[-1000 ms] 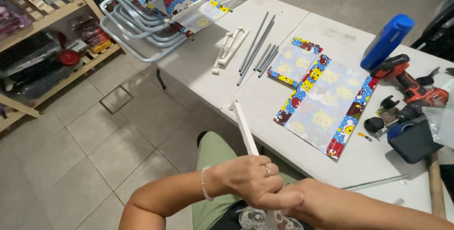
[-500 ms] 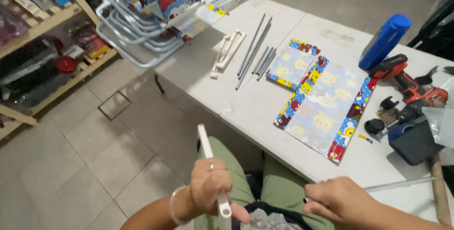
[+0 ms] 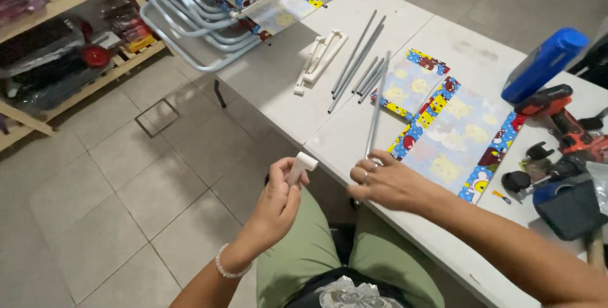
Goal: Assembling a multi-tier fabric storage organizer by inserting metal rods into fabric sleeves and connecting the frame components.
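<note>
You sit at a long white table [image 3: 297,102] whose far end carries a stack of white tubular chair frames [image 3: 190,26] with bright cartoon-print fabric. Nearer you, a flat panel of the same printed fabric [image 3: 453,134] lies on the tabletop, with a blue cylinder [image 3: 543,64] and a red-and-black power drill [image 3: 563,124] to its right. A bundle of loose grey metal rods [image 3: 358,61] rests between the fabric and a pair of white plastic armrests [image 3: 320,61]. Your right hand [image 3: 389,181] sits at the table edge, fingers closed around the near end of one grey metal rod [image 3: 377,105] that runs away from you across the table. Your left hand [image 3: 275,203] is off the table above your lap, fingers wrapped around a short white plastic piece [image 3: 301,165].
</note>
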